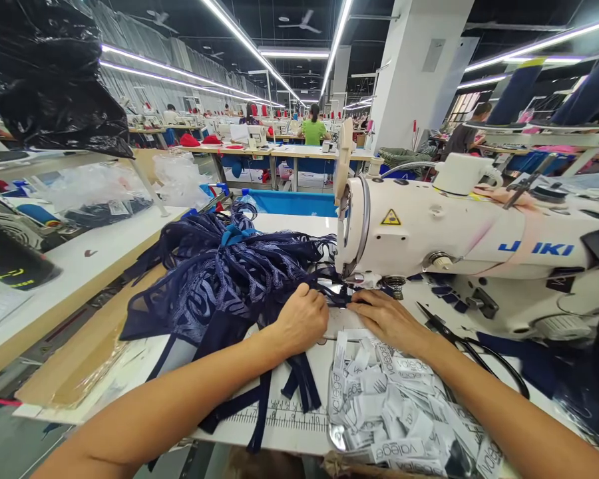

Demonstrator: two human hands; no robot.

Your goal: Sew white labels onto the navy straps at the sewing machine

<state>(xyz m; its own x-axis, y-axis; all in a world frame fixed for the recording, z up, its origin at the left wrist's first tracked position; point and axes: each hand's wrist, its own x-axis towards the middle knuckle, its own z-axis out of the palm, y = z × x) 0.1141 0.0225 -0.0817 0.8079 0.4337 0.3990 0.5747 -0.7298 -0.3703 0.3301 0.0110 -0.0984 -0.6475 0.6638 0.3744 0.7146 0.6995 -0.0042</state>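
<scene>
My left hand (303,319) is closed in a fist on the navy straps of a heap of dark blue lace garments (214,273). My right hand (387,318) lies on the machine bed, its fingertips pressed on a narrow navy strap (343,298) just below the needle area. Above that strap stands the head of a white sewing machine (404,229); the needle itself is too small to make out. Loose strap ends (299,382) hang down in front of my left hand over a printed ruler (274,416).
A tray of white fabric labels (394,406) sits before my right forearm. Black scissors (472,346) lie right of my right hand. A blue bin (294,203) is behind the table. At left are another worktable (80,266) and a black plastic bag (54,80).
</scene>
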